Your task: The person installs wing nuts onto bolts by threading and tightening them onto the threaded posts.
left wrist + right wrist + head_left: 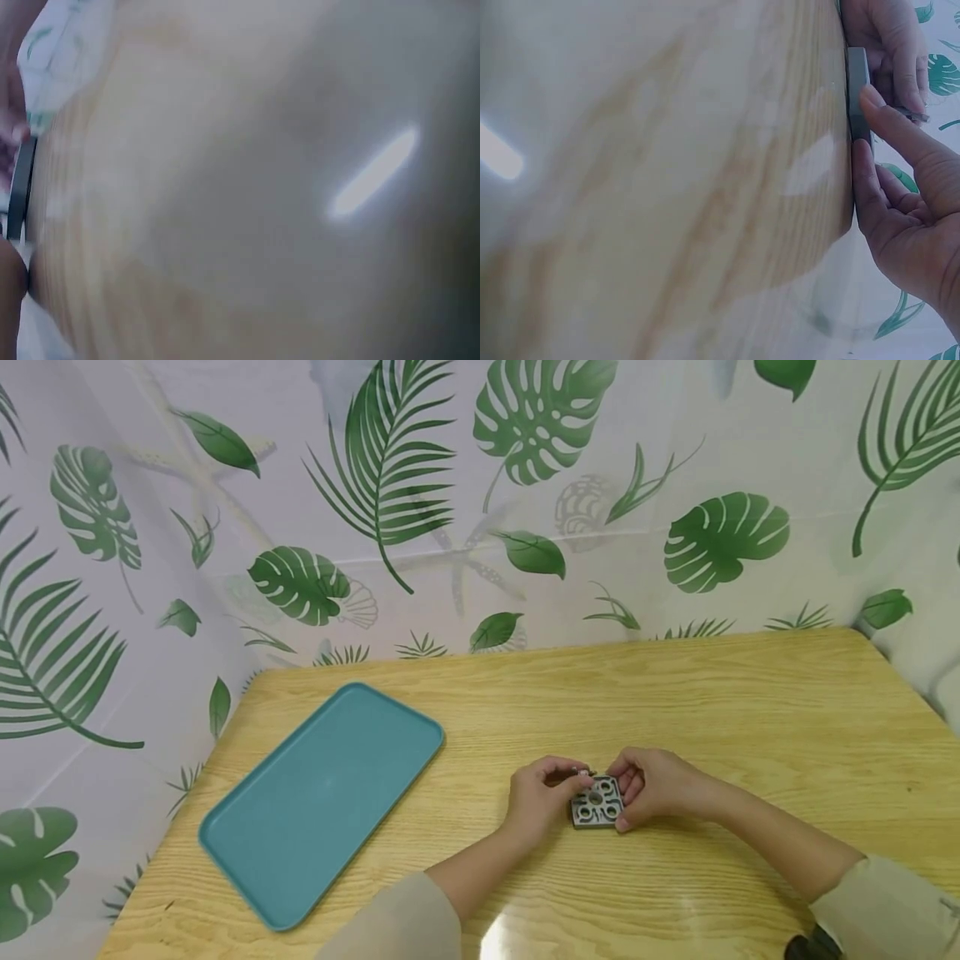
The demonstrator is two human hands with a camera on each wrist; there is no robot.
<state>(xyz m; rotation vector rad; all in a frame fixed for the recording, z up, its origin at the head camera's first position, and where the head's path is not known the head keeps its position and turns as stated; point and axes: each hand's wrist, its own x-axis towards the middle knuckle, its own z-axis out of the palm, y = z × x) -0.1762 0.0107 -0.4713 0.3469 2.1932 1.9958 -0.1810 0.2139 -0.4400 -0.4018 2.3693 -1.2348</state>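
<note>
A square grey metal block [597, 814] with several round holes and slots in its top face lies on the table in the head view. My right hand [662, 783] grips its right side, thumb at the near corner. At the far left corner of the block, my left hand [534, 795] pinches a small shiny metal piece [583, 772] between thumb and fingers; I cannot tell its kind. In the right wrist view, this metal piece [916, 115] sticks out past the left fingertips, above the block [858, 97]. The left wrist view catches only the block's dark edge [22, 187].
To the left on the wooden table [675, 710] lies a blue-green rectangular tray [322, 785] with a low rim. A white cloth with green leaves [450, 527] hangs behind the table. A small dark object [813, 945] shows beside the right sleeve.
</note>
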